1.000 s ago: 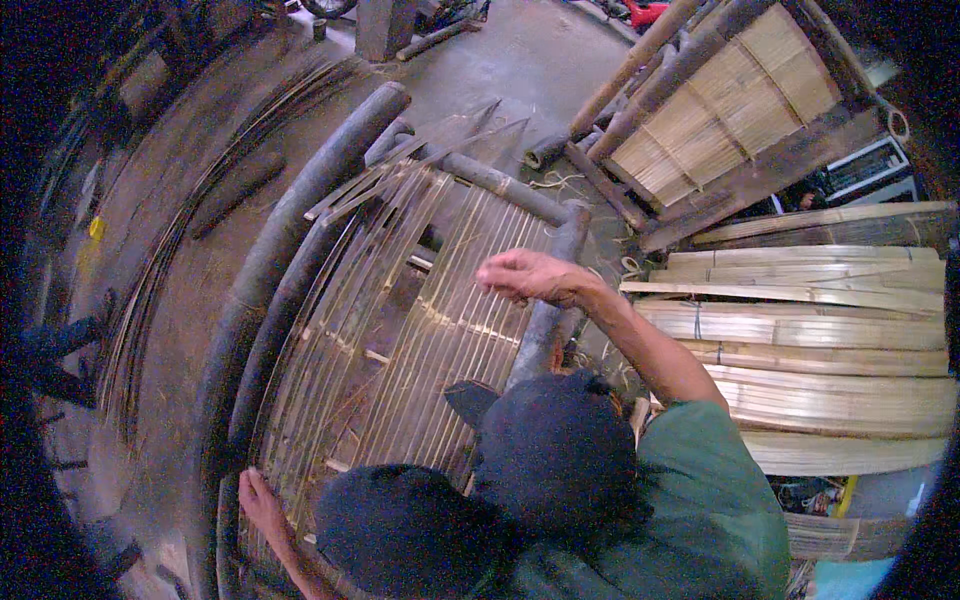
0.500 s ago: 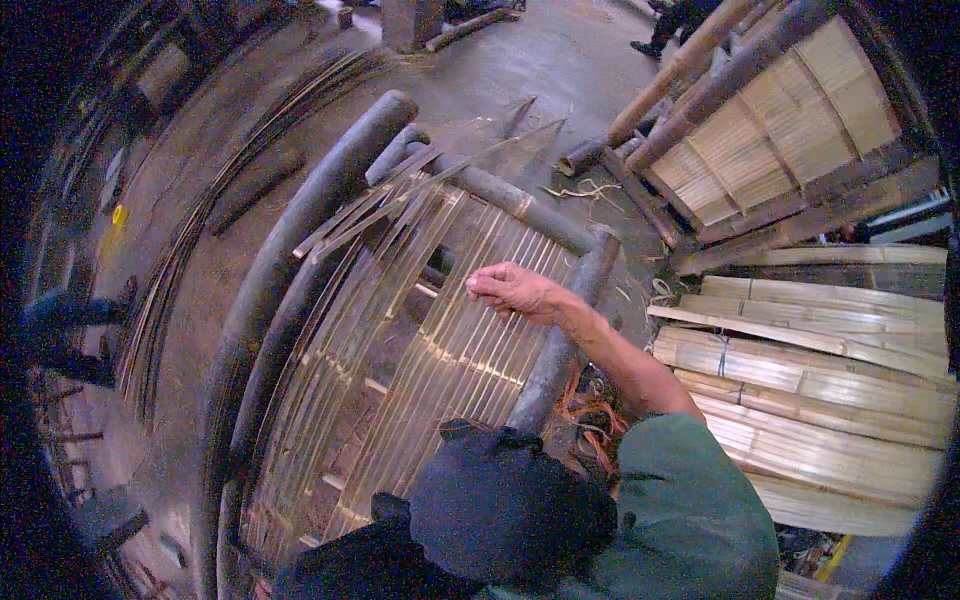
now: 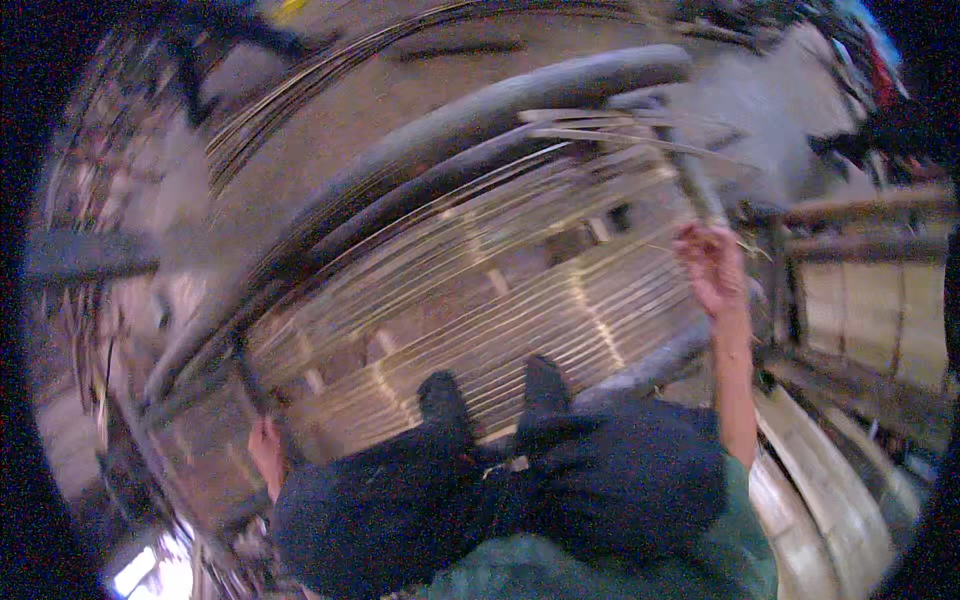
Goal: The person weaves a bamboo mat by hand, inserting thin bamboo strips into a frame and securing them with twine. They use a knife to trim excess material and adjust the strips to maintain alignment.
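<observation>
Across the front of my lap lies a frame of thin, pale bamboo slats [image 3: 520, 300], set side by side between thick grey poles [image 3: 400, 150]. Above the slats' right end is my right hand [image 3: 712, 265], its blurred fingers curled in; anything between them is too smeared to make out. My left hand [image 3: 266, 447] is low at the slats' left end, beside my thigh, and its fingers are too blurred to read. Several loose flat strips [image 3: 610, 130] stick out at the far right corner of the frame.
Dark long rods [image 3: 330, 60] lie curved over the floor at the far left. Wide bamboo panels [image 3: 800, 490] are at the right by my arm, with another framed panel [image 3: 870, 310] standing beyond. My feet [image 3: 545, 385] rest over the slats.
My view has turned left and down, so the frame now runs across it. My right hand has gone from over the middle slats toward their right end. My left hand has come into sight.
</observation>
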{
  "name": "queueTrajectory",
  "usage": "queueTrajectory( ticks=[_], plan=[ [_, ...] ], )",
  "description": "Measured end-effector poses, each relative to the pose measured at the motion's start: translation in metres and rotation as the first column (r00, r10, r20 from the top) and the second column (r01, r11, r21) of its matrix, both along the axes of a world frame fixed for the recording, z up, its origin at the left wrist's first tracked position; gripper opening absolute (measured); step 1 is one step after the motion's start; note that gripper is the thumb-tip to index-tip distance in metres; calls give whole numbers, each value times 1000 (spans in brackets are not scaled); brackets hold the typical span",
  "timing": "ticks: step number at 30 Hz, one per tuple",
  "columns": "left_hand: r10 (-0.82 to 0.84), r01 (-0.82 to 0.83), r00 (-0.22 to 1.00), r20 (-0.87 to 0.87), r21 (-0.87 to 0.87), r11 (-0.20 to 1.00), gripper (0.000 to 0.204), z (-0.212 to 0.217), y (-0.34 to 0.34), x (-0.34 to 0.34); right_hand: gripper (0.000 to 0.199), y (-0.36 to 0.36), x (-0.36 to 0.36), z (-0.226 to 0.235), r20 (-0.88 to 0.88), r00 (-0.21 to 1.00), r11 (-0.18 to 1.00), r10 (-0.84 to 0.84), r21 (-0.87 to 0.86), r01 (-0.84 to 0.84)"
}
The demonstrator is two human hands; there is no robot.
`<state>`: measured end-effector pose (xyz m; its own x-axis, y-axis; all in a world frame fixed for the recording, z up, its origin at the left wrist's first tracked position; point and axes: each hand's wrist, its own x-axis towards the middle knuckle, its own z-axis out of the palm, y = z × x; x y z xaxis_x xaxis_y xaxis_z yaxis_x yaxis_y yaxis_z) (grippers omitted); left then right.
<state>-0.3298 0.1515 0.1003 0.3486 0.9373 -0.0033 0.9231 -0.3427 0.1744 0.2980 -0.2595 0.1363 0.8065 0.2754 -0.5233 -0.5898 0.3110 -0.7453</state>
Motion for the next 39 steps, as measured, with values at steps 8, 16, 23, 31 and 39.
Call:
queueTrajectory(
  ticks=[8, 16, 23, 31, 39],
  plan=[
    [-318, 441, 893, 318, -472, 763, 27, 14, -15, 220, 9, 30, -12, -21, 53, 931, 933, 360, -11, -360],
    [-507, 816, 568, 648, -525, 244, 26, -5, -93, 360, 28, 144, -152, -77, 536, 161, 488, 829, -551, -677],
    [-493, 724, 659, 568, -657, 210, 28, -23, -79, 334, 28, 130, -151, -57, 142, 393, 411, 909, -473, -779],
    [-121, 559, 828, 547, -793, 243, 30, -30, -72, 300, 33, 88, -146, -93, 64, 504, 464, 861, -503, -729],
    [241, 436, 843, 480, -874, 213, 24, -25, -72, 313, 36, 56, -143, -100, -22, 574, 461, 818, -571, -679]
  ],
)
